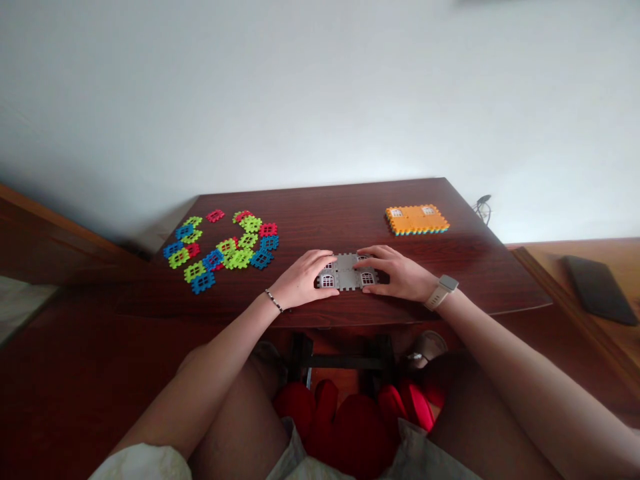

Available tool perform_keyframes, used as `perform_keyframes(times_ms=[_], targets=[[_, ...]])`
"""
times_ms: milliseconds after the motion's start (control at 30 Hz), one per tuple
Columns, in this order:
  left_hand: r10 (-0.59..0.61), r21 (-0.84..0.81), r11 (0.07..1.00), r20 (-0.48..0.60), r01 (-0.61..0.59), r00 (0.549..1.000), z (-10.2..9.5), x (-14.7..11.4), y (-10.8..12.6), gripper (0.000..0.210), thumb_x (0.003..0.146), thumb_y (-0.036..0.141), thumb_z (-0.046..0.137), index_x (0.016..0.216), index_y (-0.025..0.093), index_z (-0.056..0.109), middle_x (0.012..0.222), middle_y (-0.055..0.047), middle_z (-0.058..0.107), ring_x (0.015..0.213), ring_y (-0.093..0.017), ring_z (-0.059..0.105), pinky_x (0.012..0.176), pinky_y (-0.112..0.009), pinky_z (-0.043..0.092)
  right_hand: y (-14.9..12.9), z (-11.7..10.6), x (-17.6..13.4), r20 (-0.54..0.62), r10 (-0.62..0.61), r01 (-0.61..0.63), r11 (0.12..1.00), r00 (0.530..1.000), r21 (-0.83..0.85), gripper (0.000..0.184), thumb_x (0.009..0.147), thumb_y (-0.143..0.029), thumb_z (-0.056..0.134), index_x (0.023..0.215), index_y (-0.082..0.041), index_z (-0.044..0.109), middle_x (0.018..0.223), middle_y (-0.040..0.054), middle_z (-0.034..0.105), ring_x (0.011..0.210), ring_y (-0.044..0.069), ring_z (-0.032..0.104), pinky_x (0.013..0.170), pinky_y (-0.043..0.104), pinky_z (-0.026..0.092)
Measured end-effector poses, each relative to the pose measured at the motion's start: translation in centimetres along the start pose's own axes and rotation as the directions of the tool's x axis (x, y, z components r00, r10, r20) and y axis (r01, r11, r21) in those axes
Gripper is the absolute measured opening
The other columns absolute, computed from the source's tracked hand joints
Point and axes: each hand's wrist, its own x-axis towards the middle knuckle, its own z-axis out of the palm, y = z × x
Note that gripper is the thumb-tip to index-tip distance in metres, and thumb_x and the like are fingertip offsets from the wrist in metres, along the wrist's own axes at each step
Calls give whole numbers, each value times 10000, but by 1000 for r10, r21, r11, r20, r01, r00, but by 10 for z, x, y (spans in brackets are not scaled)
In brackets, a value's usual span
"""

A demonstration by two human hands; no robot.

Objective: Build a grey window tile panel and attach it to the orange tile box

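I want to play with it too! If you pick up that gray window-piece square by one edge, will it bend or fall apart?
The gray panel looks like several tiles joined by toothed edges, so it may fold or pop apart at the seams. It lies flat on the table, so it shouldn't roll. Thin plastic, probably light. The left hand and right hand both press on it.

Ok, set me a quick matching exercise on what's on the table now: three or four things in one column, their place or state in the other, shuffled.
Things:
1. grey tile panel
2. orange tile stack
3. loose coloured tiles
4. dark flat object

Places or states:
A. scattered at the table's left
B. on the lighter surface at far right
C. pressed flat under the left hand and right hand
D. alone near the table's back right

Pairs: 1-C, 2-D, 3-A, 4-B
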Motion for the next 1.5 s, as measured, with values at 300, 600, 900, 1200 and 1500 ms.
perform_keyframes(times_ms=[300, 600, 900, 1200, 1500], targets=[[55, 42, 998, -6, -54, 998, 2, -1, -3, 527, 988, 505, 798, 1440, 252, 704, 1553, -158, 602, 1444, -342, 586, 1252, -582, 507, 1, 1, -3, 15, -49, 49, 997, 999, -56, 447, 1031, -534, 738, 1434, -344, 774, 1607, 137, 601, 1448, 385, 597, 1221, 611, 516], [90, 81, 993, 1, -90, 996, 6, -4, -6, 458, 1033, 499, 731, 1443, 296, 746, 1607, -158, 557, 1490, -346, 549, 1246, -602, 511, 3, 9, -8, -14, -67, 65, 995, 998, -77, 427, 1053, -491, 715, 1461, -372, 755, 1665, 111, 566, 1509, 406, 551, 1257, 638, 486], [65, 60, 996, -25, -63, 998, 9, -6, -7, 470, 1027, 508, 742, 1452, 308, 732, 1628, -142, 552, 1502, -328, 541, 1258, -593, 499, 7, 16, -10, -57, -56, 52, 997, 997, -63, 452, 1032, -489, 753, 1469, -374, 745, 1687, 79, 563, 1540, 387, 540, 1279, 625, 475], [103, 67, 993, -46, -100, 994, 10, -5, -8, 401, 1036, 488, 731, 1399, 324, 772, 1669, -133, 534, 1504, -330, 530, 1246, -599, 506, 10, 17, -10, -67, -67, 59, 992, 996, -110, 424, 1025, -484, 764, 1431, -361, 774, 1694, 84, 557, 1532, 389, 554, 1271, 622, 487], [89, 66, 994, -46, -86, 995, 13, -5, -10, 392, 1035, 477, 735, 1393, 325, 783, 1659, -134, 547, 1503, -326, 526, 1258, -593, 494, 10, 19, -9, -31, -98, 93, 988, 995, -119, 391, 1069, -434, 706, 1459, -444, 738, 1757, 25, 472, 1560, 376, 489, 1291, 635, 448]])
